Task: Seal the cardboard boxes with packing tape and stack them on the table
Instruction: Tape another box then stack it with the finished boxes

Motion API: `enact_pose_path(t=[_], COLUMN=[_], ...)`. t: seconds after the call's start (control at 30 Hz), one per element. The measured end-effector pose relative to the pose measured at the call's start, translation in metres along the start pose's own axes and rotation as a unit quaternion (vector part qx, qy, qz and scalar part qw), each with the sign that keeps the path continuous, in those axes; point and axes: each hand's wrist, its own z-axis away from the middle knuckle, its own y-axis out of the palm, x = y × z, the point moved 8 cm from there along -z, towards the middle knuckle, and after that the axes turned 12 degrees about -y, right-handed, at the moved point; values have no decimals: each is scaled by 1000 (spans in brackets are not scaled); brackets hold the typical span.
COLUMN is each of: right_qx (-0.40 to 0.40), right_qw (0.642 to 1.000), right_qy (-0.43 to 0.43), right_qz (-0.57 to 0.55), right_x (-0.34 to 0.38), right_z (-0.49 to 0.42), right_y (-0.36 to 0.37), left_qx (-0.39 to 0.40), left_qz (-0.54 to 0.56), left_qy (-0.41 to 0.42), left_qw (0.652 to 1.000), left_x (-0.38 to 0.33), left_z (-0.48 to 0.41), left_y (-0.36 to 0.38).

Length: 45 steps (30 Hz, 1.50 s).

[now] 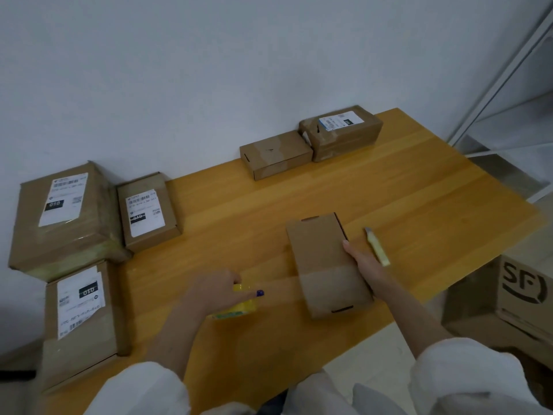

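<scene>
Head view: your left hand's (217, 295) fingers are curled round a yellow tape roll (238, 308), with the thumb, its nail painted dark blue, pressed on the roll's right side. From the roll a clear strip of tape (284, 287) runs right, low over the tabletop (419, 190), and crosses the near part of a plain brown box (321, 253), where it shows as a paler band. That box lies flat, near the tabletop's front edge, lid closed, with a slot at each short end.

Your right hand (363, 262) holds the box by its right side: the thumb rests on the top face and the other fingers are hidden beside the box wall. Both forearms reach forward out of rolled white sleeves (466, 372).

Just right of that hand lies a yellow utility knife (377, 247), apart from the box. Three labelled boxes (62, 217) sit along the left edge, touching one another, and two more boxes (275, 154) stand side by side at the far edge against the wall. A printed carton (508, 301) stands on the floor to the right.
</scene>
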Motion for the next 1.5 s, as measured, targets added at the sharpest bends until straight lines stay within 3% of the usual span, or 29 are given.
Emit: enact_pose_path(t=[0.1,0.17,0.27,0.33,0.4,0.6,0.8,0.9,1.0,1.1,1.2,1.33,1.4,1.5], right_qx=[-2,-27,-121,-162,-156,-148,-127,-176,-182,-158,-70,-45,-32,7], right_qw=[997,980,899,851,823,803,820,838,858,829,823,828,842,893], right_qy=[0,-35,-95,-79,-67,-80,-149,-206,-200,-132,-24,22,32,28], right_qz=[78,192,410,493,543,572,539,473,436,520,563,559,538,449], right_x=[-21,-27,-21,-14,-12,-26,-21,-13,-14,-10,-18,-15,-10,-3], right_z=[-12,-21,-30,-28,-24,-24,-40,-40,-42,-40,-41,-46,-50,-58], right_y=[-3,-5,-5,9,34,61,28,13,9,24,50,62,60,49], left_qx=[9,8,-25,-37,-43,-54,-35,-43,-45,-43,-40,-42,-33,-29], left_qz=[-21,-33,-55,-53,-55,-38,-24,-39,-55,-51,-33,-29,-14,35], left_qy=[-8,-14,-16,-25,-27,-33,-12,-3,0,-5,-12,-15,-14,-10], left_qw=[1000,999,998,998,997,997,999,998,997,998,999,999,999,999], left_x=[-1,-3,-10,-11,-12,-11,-7,-11,-16,-14,-8,-5,-3,-1], left_z=[-1,-1,1,2,2,2,1,1,4,3,0,0,0,-3], left_y=[6,6,2,0,-1,-3,0,0,0,2,2,-1,0,0])
